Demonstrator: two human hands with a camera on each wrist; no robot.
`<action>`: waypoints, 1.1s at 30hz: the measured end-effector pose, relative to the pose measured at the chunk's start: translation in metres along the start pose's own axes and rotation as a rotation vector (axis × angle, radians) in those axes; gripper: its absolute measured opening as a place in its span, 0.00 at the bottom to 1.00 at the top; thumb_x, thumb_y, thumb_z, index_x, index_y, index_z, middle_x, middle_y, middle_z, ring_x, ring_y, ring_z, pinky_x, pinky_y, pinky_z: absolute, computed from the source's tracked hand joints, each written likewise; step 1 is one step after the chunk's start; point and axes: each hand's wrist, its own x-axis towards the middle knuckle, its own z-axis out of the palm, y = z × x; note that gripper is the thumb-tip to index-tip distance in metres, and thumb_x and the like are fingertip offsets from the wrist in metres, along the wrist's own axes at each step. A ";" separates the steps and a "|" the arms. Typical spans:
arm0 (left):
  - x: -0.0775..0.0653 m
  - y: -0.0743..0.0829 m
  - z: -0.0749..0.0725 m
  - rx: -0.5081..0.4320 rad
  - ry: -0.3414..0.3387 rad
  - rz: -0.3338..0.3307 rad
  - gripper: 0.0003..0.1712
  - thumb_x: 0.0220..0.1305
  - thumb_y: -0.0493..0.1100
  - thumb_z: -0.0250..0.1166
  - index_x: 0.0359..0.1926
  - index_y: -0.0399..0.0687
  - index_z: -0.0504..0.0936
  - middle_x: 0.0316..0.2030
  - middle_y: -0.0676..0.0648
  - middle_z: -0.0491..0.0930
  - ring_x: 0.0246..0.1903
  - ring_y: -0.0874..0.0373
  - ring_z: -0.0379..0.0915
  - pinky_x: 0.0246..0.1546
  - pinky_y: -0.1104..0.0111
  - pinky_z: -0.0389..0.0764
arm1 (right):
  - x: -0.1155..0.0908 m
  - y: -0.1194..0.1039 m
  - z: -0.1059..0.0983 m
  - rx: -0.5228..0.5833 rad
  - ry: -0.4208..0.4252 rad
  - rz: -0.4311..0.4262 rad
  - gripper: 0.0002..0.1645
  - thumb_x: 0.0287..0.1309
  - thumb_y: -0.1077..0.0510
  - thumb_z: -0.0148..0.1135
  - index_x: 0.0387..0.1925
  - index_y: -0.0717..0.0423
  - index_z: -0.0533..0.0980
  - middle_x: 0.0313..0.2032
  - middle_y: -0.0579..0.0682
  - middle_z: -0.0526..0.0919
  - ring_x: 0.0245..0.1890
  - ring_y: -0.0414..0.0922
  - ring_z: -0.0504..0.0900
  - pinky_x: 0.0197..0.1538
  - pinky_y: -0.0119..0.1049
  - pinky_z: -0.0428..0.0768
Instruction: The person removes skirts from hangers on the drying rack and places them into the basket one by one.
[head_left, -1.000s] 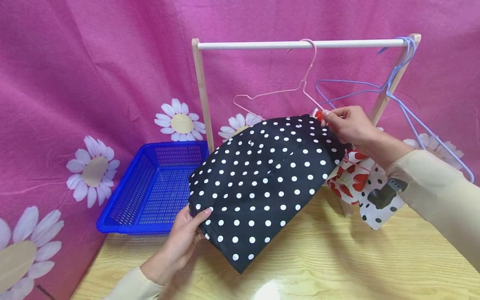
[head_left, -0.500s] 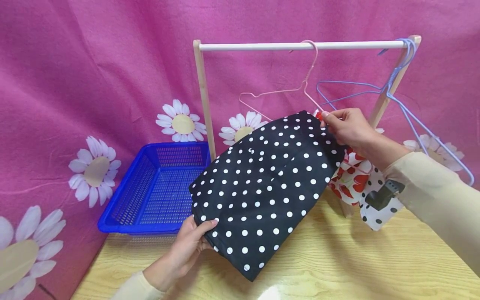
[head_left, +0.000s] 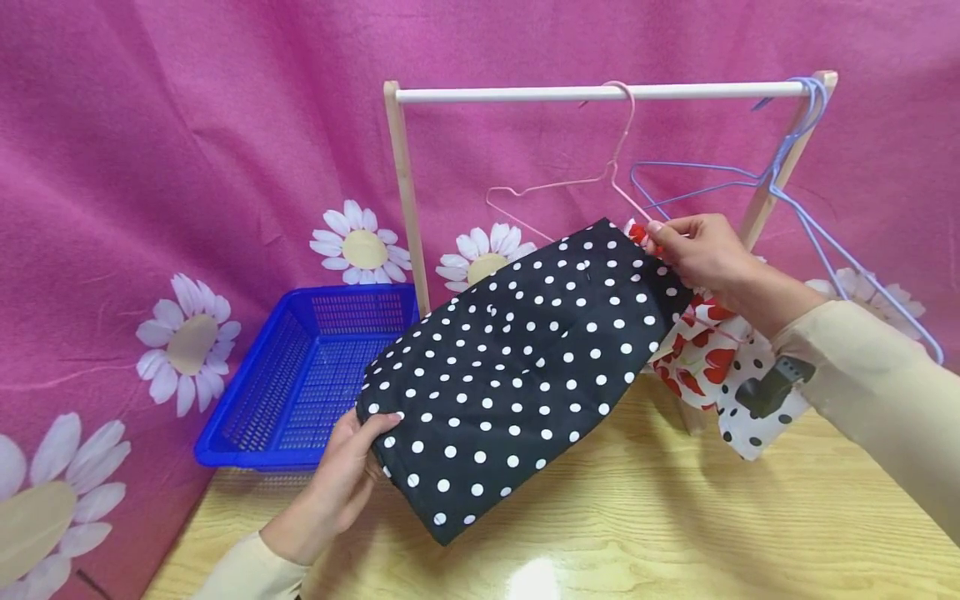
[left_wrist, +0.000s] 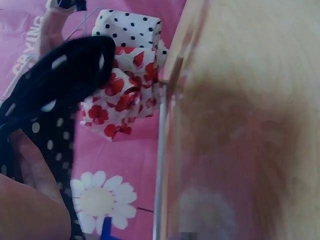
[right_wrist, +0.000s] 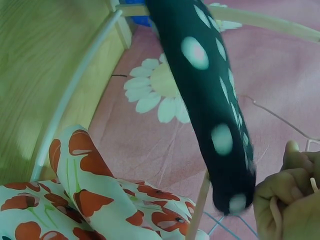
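A black cloth with white dots (head_left: 510, 375) is stretched slantwise above the wooden table (head_left: 675, 517). My left hand (head_left: 360, 450) grips its lower left corner, thumb on top. My right hand (head_left: 663, 237) pinches its upper right corner beside the pink wire hanger (head_left: 570, 183), which hangs on the white rod (head_left: 525, 93). In the left wrist view the black cloth (left_wrist: 55, 95) runs past my left hand (left_wrist: 30, 200). In the right wrist view my right hand (right_wrist: 287, 200) holds the end of the black cloth (right_wrist: 210, 100).
A white cloth with red flowers (head_left: 697, 350) and a white black-dotted cloth (head_left: 757, 417) hang under my right forearm. Blue wire hangers (head_left: 795, 192) sit at the rod's right end. A blue mesh basket (head_left: 300, 383) stands at the left, against the pink daisy backdrop (head_left: 187, 167).
My left hand has moved left and slightly up with its corner, pulling the black dotted cloth longer and flatter. My right hand has stayed by the pink hanger.
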 end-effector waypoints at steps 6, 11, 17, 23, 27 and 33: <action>-0.001 0.003 0.000 0.023 -0.086 -0.022 0.21 0.71 0.36 0.54 0.62 0.37 0.64 0.39 0.58 0.88 0.39 0.68 0.86 0.44 0.73 0.86 | -0.001 0.000 -0.002 0.015 -0.028 -0.001 0.25 0.76 0.44 0.48 0.20 0.39 0.77 0.14 0.37 0.65 0.15 0.33 0.60 0.17 0.30 0.61; -0.003 -0.008 0.008 0.068 -0.235 -0.075 0.10 0.72 0.39 0.55 0.51 0.45 0.70 0.34 0.57 0.88 0.32 0.67 0.86 0.36 0.71 0.86 | -0.001 -0.001 -0.001 0.040 -0.046 -0.022 0.26 0.77 0.45 0.48 0.20 0.38 0.77 0.13 0.37 0.65 0.13 0.33 0.59 0.16 0.29 0.60; -0.004 -0.014 0.020 0.106 -0.365 -0.114 0.13 0.70 0.41 0.58 0.53 0.45 0.71 0.34 0.56 0.89 0.32 0.64 0.86 0.38 0.67 0.86 | -0.005 -0.002 -0.001 0.036 -0.052 -0.024 0.26 0.77 0.46 0.47 0.20 0.36 0.78 0.14 0.36 0.64 0.13 0.34 0.59 0.16 0.29 0.59; -0.004 -0.011 0.027 0.139 -0.423 -0.142 0.16 0.71 0.43 0.57 0.55 0.42 0.72 0.35 0.56 0.89 0.29 0.64 0.85 0.35 0.68 0.85 | -0.006 -0.003 -0.001 0.027 -0.057 -0.026 0.26 0.77 0.46 0.47 0.20 0.36 0.78 0.14 0.36 0.64 0.13 0.34 0.59 0.16 0.29 0.59; -0.004 -0.008 0.032 0.096 -0.429 -0.140 0.12 0.72 0.42 0.56 0.53 0.44 0.72 0.33 0.55 0.89 0.26 0.65 0.84 0.32 0.71 0.85 | -0.006 -0.004 -0.001 0.015 -0.061 -0.021 0.25 0.77 0.46 0.47 0.22 0.37 0.78 0.13 0.37 0.63 0.13 0.34 0.58 0.16 0.29 0.59; -0.001 0.002 0.042 0.029 -0.405 -0.121 0.05 0.74 0.41 0.53 0.47 0.48 0.73 0.31 0.55 0.88 0.26 0.65 0.84 0.32 0.72 0.85 | -0.004 -0.005 -0.002 -0.012 -0.079 0.002 0.24 0.77 0.45 0.46 0.24 0.38 0.78 0.14 0.37 0.63 0.14 0.35 0.59 0.17 0.30 0.59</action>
